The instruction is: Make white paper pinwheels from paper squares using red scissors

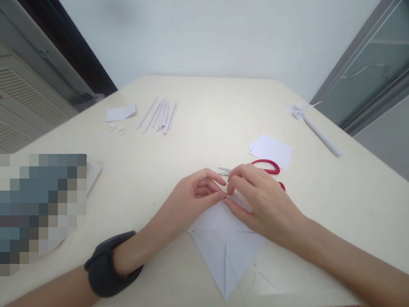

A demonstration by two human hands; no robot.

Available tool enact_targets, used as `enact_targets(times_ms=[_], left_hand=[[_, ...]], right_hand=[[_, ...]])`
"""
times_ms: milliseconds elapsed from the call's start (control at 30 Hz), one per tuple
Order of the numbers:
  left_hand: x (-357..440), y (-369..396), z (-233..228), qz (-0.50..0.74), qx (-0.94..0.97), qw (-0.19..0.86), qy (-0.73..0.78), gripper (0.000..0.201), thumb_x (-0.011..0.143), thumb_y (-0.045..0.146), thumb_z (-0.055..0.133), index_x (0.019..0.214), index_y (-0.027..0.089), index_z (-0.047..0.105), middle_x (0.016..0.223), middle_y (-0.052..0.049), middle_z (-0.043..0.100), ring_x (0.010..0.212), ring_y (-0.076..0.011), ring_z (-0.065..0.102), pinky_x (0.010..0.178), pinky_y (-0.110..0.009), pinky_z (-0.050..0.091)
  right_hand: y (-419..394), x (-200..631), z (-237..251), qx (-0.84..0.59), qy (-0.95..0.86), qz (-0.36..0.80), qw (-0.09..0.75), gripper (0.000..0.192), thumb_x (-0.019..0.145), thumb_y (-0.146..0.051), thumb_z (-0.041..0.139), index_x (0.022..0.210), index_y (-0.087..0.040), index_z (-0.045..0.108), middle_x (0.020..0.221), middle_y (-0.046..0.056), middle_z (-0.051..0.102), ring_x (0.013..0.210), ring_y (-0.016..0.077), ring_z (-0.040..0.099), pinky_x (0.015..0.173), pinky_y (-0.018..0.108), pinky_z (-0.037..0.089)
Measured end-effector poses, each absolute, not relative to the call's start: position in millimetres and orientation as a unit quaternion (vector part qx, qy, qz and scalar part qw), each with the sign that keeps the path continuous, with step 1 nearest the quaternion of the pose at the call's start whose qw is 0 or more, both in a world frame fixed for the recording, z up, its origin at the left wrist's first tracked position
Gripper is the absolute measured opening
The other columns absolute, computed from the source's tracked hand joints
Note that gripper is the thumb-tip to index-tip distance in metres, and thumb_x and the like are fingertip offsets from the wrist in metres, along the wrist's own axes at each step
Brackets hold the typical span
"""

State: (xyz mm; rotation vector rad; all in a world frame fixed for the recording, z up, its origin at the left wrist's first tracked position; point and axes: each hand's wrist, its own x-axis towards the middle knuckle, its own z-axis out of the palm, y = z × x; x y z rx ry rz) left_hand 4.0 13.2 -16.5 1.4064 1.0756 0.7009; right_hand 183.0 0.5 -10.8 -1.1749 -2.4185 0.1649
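Observation:
A white square of paper (220, 251) lies on the table in front of me, one corner toward me, with slits cut in from its corners toward the middle. My left hand (198, 192) is at its far corner, the thumb tip pressing there and the index finger arched above. My right hand (255, 192) pinches the same far corner between thumb and fingers, which meet my left thumb. The fingertips hide most of that corner. Beyond my right hand lie scissors with red handles (277, 171), their blades partly covered by the hand.
Small white sheets (275, 149) lie behind the scissors. A paper pinwheel on a rolled paper stick (322, 135) rests at the right. Several rolled paper sticks (162, 115), another sheet (119, 113) and small pale pieces (115, 129) are at the far left. A blurred-out object (41, 204) sits nearer left.

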Motion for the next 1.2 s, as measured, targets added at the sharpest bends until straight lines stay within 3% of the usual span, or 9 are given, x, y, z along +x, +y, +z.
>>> enact_targets(times_ms=[267,667,900,1100,1200], left_hand=[[5,11,-15,0.301,0.643,0.531,0.464,0.012,0.081,0.018,0.056,0.093,0.018,0.055,0.086,-0.003,0.063,0.083,-0.0150,0.062,0.076,-0.028,0.050],[8,10,-17,0.267,0.656,0.558,0.432,0.020,0.077,0.013,0.057,0.095,0.019,0.051,0.087,-0.001,0.058,0.075,-0.0128,0.057,0.070,-0.027,0.048],[9,8,-15,0.257,0.654,0.581,0.411,0.025,0.078,0.015,0.059,0.100,0.021,0.051,0.101,-0.003,0.062,0.095,-0.0171,0.059,0.085,-0.031,0.045],[5,10,-8,0.291,0.602,0.605,0.432,0.019,0.080,0.023,0.059,0.097,0.021,0.052,0.095,-0.001,0.064,0.083,-0.0158,0.062,0.070,-0.026,0.049],[4,12,-3,0.310,0.589,0.586,0.462,0.020,0.078,0.024,0.062,0.095,0.020,0.052,0.090,-0.001,0.063,0.076,-0.0148,0.061,0.061,-0.023,0.047]], right_hand=[[4,185,-8,-0.445,-0.849,0.152,0.243,0.010,0.086,-0.017,0.046,0.084,-0.017,0.056,0.093,0.004,0.056,0.085,0.0151,0.052,0.072,0.028,0.042],[6,188,-3,-0.431,-0.826,0.233,0.279,0.008,0.082,-0.014,0.051,0.081,-0.018,0.058,0.093,0.003,0.056,0.085,0.0132,0.054,0.074,0.027,0.043],[11,191,1,-0.416,-0.814,0.271,0.302,0.008,0.085,-0.019,0.050,0.082,-0.020,0.058,0.095,0.002,0.057,0.086,0.0136,0.055,0.075,0.028,0.044],[17,206,9,-0.496,-0.745,0.354,0.271,0.024,0.083,-0.043,0.055,0.098,-0.025,0.052,0.104,0.003,0.057,0.092,0.0182,0.056,0.073,0.031,0.047],[21,213,9,-0.490,-0.753,0.382,0.217,0.021,0.081,-0.041,0.057,0.093,-0.024,0.054,0.100,0.002,0.059,0.088,0.0184,0.056,0.071,0.031,0.046]])
